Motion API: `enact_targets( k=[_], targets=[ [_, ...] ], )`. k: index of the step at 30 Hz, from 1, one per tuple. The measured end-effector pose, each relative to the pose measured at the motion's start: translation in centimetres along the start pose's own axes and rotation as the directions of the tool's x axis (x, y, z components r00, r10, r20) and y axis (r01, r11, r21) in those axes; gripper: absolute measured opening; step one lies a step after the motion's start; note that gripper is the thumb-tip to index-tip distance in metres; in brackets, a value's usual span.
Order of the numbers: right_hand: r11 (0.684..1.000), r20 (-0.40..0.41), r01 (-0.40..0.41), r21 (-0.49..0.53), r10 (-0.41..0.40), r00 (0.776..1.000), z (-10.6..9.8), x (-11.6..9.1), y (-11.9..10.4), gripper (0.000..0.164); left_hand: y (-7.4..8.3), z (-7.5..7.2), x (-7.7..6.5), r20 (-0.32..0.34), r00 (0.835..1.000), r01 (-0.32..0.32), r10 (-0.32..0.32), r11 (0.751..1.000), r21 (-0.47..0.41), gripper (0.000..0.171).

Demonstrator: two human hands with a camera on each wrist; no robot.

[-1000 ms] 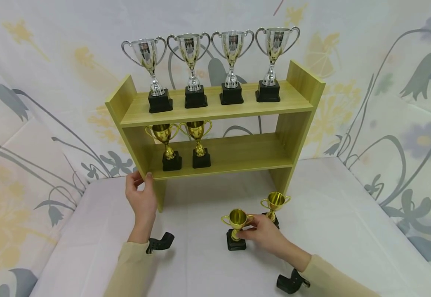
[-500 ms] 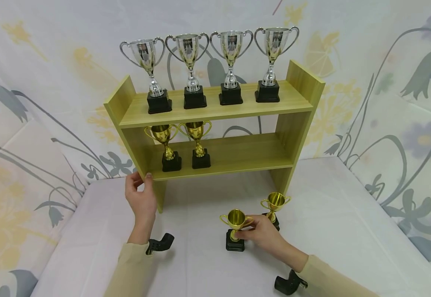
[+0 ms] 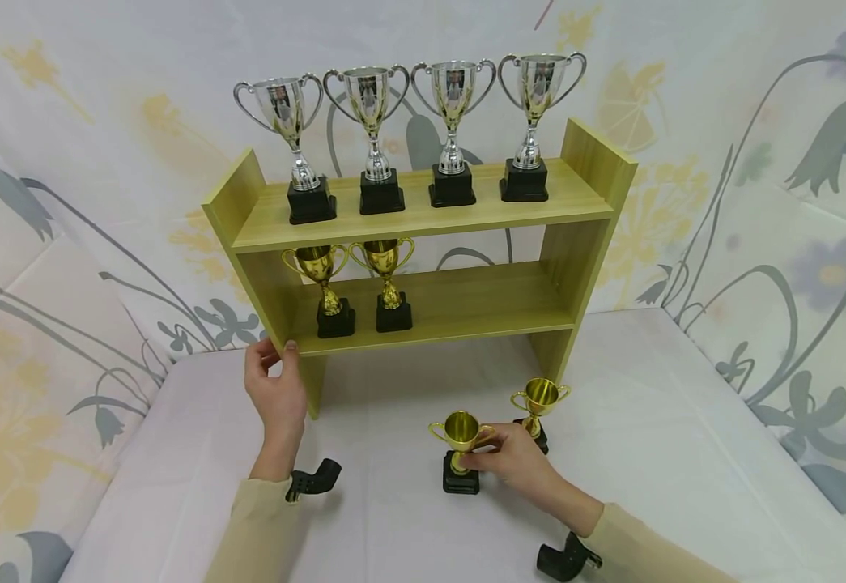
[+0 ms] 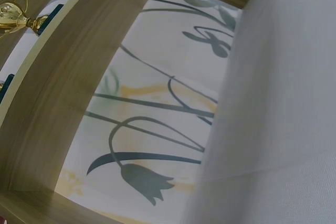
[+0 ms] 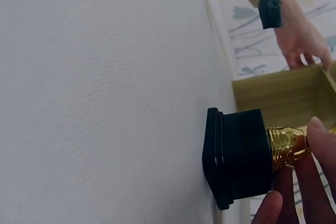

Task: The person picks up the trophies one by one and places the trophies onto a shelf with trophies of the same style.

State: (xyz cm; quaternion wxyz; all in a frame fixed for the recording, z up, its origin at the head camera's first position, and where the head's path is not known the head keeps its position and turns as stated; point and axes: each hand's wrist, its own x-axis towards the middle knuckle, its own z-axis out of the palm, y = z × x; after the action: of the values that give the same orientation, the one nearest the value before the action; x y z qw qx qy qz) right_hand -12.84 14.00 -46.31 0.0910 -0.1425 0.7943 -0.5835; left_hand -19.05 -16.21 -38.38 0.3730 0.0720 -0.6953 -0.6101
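My right hand (image 3: 517, 461) pinches a small gold trophy cup (image 3: 461, 433) by its stem, above the black base (image 5: 236, 156). The cup is upright, its base at or just over the white cloth; I cannot tell which. Beside that hand, a second gold trophy cup (image 3: 542, 397) stands on the cloth, its base partly hidden. With thumb in front and fingers around the edge, my left hand (image 3: 278, 397) grips the left side panel of the wooden shelf (image 3: 430, 344). Two gold trophies (image 3: 330, 301) (image 3: 389, 283) stand on the left of its lower board.
Several silver trophies (image 3: 453, 121) stand in a row on the top board. A flower-patterned cloth (image 3: 758, 162) hangs behind and at both sides. White cloth (image 3: 393, 534) covers the table. Each wrist wears a black camera mount (image 3: 315, 478).
My right hand has shifted slightly left with the gold trophy in its grip. My left hand keeps its hold on the side panel, and the shelf looks almost unmoved.
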Motion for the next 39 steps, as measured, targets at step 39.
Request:
enact_targets(
  k=[39],
  targets=[
    [1.0, -0.046, 0.013, -0.005, -0.014, 0.999, 0.1, -0.1, -0.7, 0.015, -0.3, 0.0, 0.2, -0.001, 0.999, 0.034, -0.034, 0.999, 0.004, 0.019]
  ],
)
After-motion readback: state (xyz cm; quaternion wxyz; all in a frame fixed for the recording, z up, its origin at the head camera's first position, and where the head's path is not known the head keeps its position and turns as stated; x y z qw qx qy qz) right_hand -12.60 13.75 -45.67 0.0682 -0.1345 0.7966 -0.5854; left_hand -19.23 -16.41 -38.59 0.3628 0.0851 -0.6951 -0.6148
